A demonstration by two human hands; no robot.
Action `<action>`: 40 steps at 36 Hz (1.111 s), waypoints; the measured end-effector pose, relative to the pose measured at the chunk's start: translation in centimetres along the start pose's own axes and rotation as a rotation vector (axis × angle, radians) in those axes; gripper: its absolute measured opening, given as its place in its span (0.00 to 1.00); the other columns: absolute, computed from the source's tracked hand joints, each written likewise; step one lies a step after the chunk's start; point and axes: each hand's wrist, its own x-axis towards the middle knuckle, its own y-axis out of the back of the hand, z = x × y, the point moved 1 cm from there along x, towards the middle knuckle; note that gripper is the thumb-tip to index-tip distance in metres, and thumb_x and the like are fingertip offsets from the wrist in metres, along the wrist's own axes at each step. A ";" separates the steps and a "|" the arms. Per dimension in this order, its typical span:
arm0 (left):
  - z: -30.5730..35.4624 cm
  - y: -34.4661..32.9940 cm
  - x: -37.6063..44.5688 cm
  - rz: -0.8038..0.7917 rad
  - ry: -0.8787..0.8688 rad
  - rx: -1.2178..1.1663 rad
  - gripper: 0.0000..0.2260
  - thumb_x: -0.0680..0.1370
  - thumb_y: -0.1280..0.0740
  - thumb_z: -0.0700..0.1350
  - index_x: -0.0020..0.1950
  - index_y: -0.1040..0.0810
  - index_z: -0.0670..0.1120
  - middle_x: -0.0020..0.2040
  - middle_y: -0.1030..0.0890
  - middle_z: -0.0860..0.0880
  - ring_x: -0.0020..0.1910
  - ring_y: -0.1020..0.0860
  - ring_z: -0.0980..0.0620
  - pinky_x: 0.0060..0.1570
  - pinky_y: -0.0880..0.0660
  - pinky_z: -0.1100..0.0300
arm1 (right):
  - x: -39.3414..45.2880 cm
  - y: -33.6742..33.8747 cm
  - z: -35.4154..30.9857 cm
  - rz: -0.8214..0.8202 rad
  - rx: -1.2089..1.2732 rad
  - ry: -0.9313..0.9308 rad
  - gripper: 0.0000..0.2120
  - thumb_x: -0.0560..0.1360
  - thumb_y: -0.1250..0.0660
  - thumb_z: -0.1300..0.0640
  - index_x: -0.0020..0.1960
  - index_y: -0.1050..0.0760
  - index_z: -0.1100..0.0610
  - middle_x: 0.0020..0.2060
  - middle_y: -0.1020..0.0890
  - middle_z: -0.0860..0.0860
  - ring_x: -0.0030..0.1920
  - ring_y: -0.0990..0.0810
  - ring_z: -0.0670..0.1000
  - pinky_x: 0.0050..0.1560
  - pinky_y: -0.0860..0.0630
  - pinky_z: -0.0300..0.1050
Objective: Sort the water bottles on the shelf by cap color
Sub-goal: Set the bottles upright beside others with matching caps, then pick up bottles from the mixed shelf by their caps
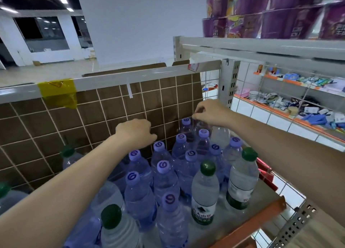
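The right hand (207, 113) pinches the top of a bottle (202, 126) at the back, the left hand (137, 132) is curled up holding nothing, and purple-cap bottles (164, 175) crowded just below both hands could get bumped over.

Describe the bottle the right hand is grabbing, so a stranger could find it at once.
Start at the brown cardboard backing behind the wire grid at the shelf's rear. Follow it to its right end, where the purple-capped bottles reach the back row. The bottle in the right hand stands beside the rearmost purple cap; its own cap is hidden under the pinching fingers.
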 end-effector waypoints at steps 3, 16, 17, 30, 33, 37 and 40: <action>2.4 1.1 0.9 0.091 -0.050 -0.084 0.15 0.78 0.40 0.60 0.52 0.24 0.49 0.49 0.22 0.51 0.48 0.23 0.47 0.43 0.29 0.55 | 0.0 1.6 1.3 0.123 0.001 -0.047 0.09 0.76 0.33 0.51 0.50 0.20 0.56 0.39 0.22 0.48 0.43 0.23 0.49 0.42 0.29 0.44; 13.5 1.3 5.9 0.012 -0.269 -0.294 0.17 0.77 0.38 0.59 0.58 0.26 0.49 0.52 0.22 0.50 0.48 0.24 0.49 0.46 0.27 0.55 | 1.4 3.9 8.4 0.070 -0.133 -0.237 0.17 0.74 0.31 0.46 0.49 0.25 0.60 0.41 0.20 0.56 0.38 0.22 0.55 0.35 0.29 0.44; 14.1 1.1 6.2 -0.006 -0.279 -0.294 0.18 0.77 0.38 0.59 0.59 0.26 0.48 0.54 0.22 0.49 0.48 0.25 0.49 0.46 0.28 0.55 | 1.7 3.7 8.9 0.061 -0.134 -0.237 0.18 0.73 0.31 0.44 0.52 0.25 0.59 0.45 0.19 0.57 0.42 0.21 0.57 0.39 0.26 0.45; 17.3 -0.4 7.6 -0.159 -0.400 -0.322 0.24 0.78 0.35 0.50 0.72 0.35 0.49 0.61 0.23 0.44 0.58 0.25 0.44 0.56 0.27 0.54 | 2.9 1.2 11.4 -0.082 -0.101 -0.105 0.25 0.79 0.36 0.49 0.73 0.36 0.54 0.68 0.27 0.58 0.64 0.27 0.59 0.63 0.29 0.51; 17.8 -0.8 7.9 -0.144 -0.385 -0.336 0.21 0.78 0.36 0.48 0.70 0.34 0.46 0.59 0.23 0.42 0.56 0.24 0.43 0.47 0.30 0.57 | 3.2 1.1 11.8 -0.035 -0.095 -0.106 0.22 0.78 0.34 0.50 0.69 0.34 0.54 0.62 0.24 0.58 0.55 0.24 0.57 0.53 0.28 0.48; 18.4 -1.5 8.3 -0.162 -0.365 -0.347 0.22 0.76 0.34 0.49 0.68 0.35 0.47 0.57 0.23 0.42 0.53 0.24 0.42 0.50 0.27 0.53 | 3.3 0.8 12.1 -0.070 -0.136 -0.118 0.18 0.77 0.33 0.50 0.62 0.33 0.56 0.56 0.23 0.58 0.47 0.27 0.55 0.44 0.33 0.45; 18.7 -1.9 8.5 -0.155 -0.355 -0.356 0.22 0.75 0.34 0.49 0.66 0.35 0.46 0.55 0.22 0.42 0.52 0.24 0.42 0.51 0.25 0.50 | 2.9 0.4 12.3 -0.117 -0.165 -0.134 0.16 0.78 0.35 0.49 0.59 0.33 0.57 0.49 0.24 0.58 0.46 0.28 0.56 0.44 0.33 0.45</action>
